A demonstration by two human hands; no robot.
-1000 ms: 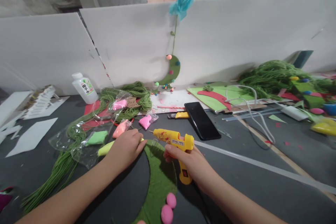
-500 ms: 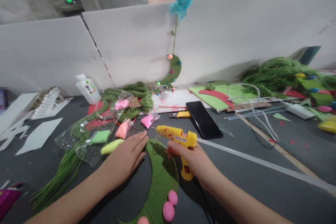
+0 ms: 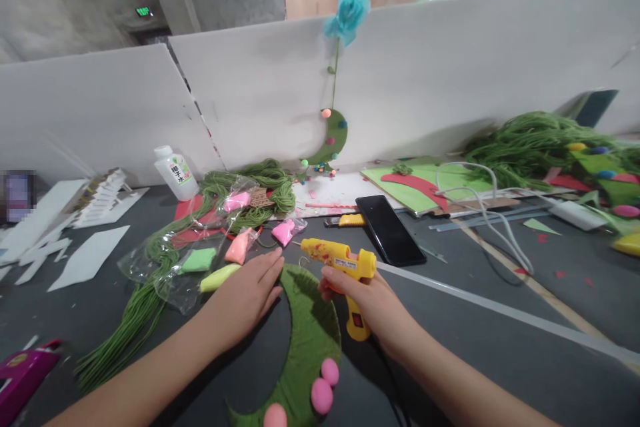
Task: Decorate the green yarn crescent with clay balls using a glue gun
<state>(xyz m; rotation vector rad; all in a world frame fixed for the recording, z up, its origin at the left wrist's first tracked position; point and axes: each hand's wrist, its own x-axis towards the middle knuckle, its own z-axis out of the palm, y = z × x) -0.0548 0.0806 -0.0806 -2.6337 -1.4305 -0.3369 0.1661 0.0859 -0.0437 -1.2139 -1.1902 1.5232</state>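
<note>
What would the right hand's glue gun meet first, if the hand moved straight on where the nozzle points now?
Most likely the pink packet, just beyond the tip of the yellow glue gun that the right hand holds. Depth is unclear, so the gun could pass above it.

On the label of the white bottle (image 3: 176, 173), the large dark characters 椰子水 can be read, set one above another. Small print is carried on the side of the yellow glue gun (image 3: 340, 258), but it is too small to be read. The lit green characters on the wall sign (image 3: 143, 12) are too blurred to be made out.
</note>
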